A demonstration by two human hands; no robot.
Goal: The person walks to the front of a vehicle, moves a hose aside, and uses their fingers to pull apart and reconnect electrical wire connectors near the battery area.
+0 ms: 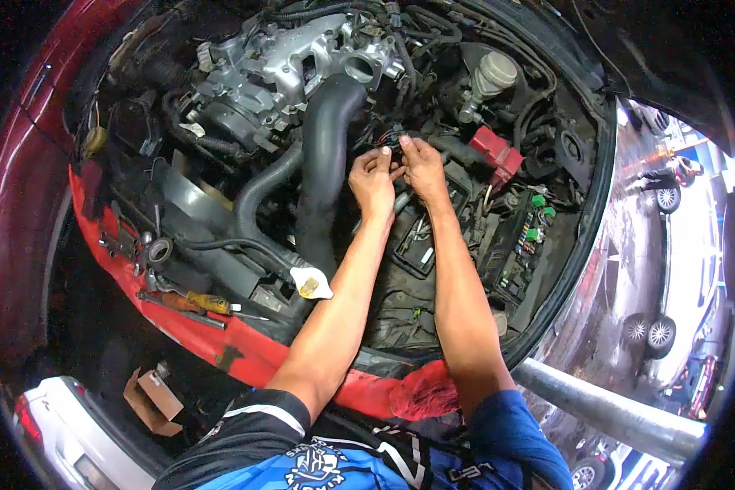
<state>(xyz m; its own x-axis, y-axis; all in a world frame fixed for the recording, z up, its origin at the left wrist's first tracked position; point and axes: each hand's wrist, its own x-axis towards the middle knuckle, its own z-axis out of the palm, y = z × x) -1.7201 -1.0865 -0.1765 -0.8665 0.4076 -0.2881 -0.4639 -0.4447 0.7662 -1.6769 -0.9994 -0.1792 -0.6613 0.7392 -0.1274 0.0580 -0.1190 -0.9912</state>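
Both my hands meet in the engine bay, just right of the thick black hose [327, 139]. My left hand [374, 181] has its thumb and fingers closed on a small dark connector [396, 135] with thin wires. My right hand [423, 170] pinches at the same connector from the right, its thumb pointing up. The fingers cover most of the part. Behind the hose sits the silver intake manifold [294, 65] with a round open port [358, 67].
A red battery terminal cover [496, 155] and a fuse box [521, 245] are at the right. A white fluid reservoir [312, 283] lies near my left forearm. Screwdrivers [208, 303] and other tools rest on the red front edge [253, 349]. A cardboard box [152, 400] stands below.
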